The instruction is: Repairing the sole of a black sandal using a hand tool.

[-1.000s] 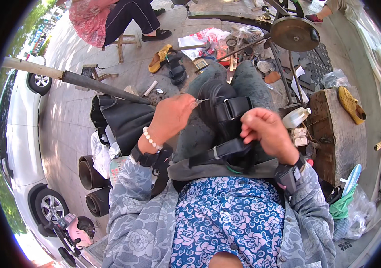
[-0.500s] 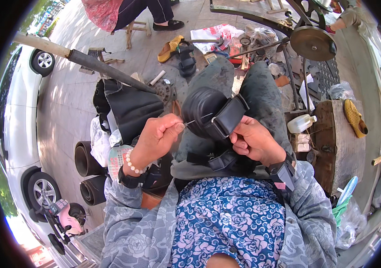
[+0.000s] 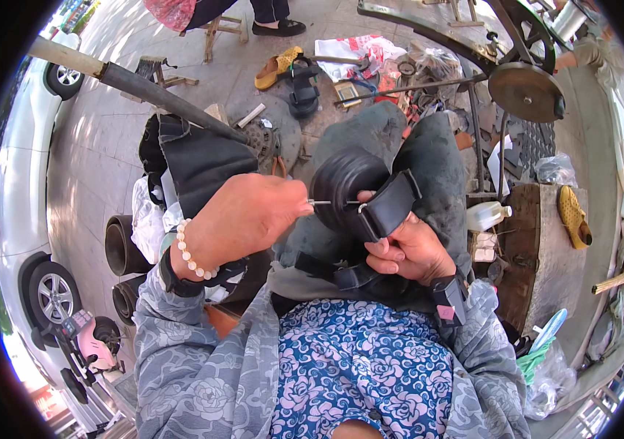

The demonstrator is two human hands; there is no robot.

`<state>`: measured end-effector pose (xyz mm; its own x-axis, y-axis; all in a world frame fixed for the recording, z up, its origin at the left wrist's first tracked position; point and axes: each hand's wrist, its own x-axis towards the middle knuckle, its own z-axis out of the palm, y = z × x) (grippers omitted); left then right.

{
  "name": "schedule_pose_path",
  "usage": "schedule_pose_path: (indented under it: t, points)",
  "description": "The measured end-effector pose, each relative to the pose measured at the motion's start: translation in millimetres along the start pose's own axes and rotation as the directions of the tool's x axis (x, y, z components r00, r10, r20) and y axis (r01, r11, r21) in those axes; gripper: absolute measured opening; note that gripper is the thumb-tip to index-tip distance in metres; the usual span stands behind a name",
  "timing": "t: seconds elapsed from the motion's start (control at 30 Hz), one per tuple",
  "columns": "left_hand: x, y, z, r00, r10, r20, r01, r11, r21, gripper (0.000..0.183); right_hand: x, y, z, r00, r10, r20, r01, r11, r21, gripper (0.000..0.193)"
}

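A black strapped sandal (image 3: 345, 179) is held above my lap, its thick ridged sole turned toward my left side. My right hand (image 3: 416, 250) is closed on it around a wide black strap with a metal buckle. My left hand (image 3: 250, 219) is closed in a pinch on a thin metal needle (image 3: 322, 202) that runs level to the sandal. One finger of the right hand shows through behind the strap, close to the needle's far end. Whether the needle's point is inside the sandal I cannot tell. More black straps hang below over my lap.
On the ground ahead lie another black sandal (image 3: 302, 89) and a yellow clog (image 3: 278, 68). A machine with a metal wheel (image 3: 525, 91) stands at the far right. A wooden box (image 3: 546, 256), a white bottle (image 3: 487, 216) and a slanting pole (image 3: 169, 99) flank me.
My left hand has turned over, its back now facing up, while keeping the needle. A right finger now shows behind the strap near the needle. The view has shifted slightly.
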<state>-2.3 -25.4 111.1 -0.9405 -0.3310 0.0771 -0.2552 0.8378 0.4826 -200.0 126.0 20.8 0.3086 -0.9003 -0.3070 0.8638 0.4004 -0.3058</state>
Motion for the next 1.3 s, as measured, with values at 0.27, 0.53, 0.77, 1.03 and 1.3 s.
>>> schedule_pose_path:
  t: [0.27, 0.53, 0.77, 1.03, 1.3]
  points:
    - [2, 6, 0, 0.982, 0.047, 0.181, -0.066, 0.993, 0.1, 0.024, -10, 10, -1, 0.997, 0.01, -0.076, -0.02, 0.991, -0.131, 0.019]
    - [14, 10, -5, 0.972, 0.112, 0.208, -0.138, 0.984, 0.112, 0.024, -5, 16, -21, 0.998, -0.016, -0.061, 0.005, 0.986, -0.168, 0.005]
    - [27, 8, -11, 0.973, 0.127, 0.194, -0.159, 0.974, 0.159, 0.022, -1, 2, -3, 0.99, -0.047, -0.131, 0.039, 0.997, -0.065, 0.006]
    - [20, 21, 0, 0.984, 0.114, 0.134, -0.138, 0.974, 0.181, 0.021, -9, 7, -8, 0.994, -0.059, -0.093, 0.047, 0.99, -0.132, 0.006]
    - [4, 12, 41, 0.995, -0.058, -0.076, 0.055, 0.997, -0.049, 0.017, -19, 7, -14, 0.989, -0.101, -0.105, 0.089, 0.989, -0.118, 0.009]
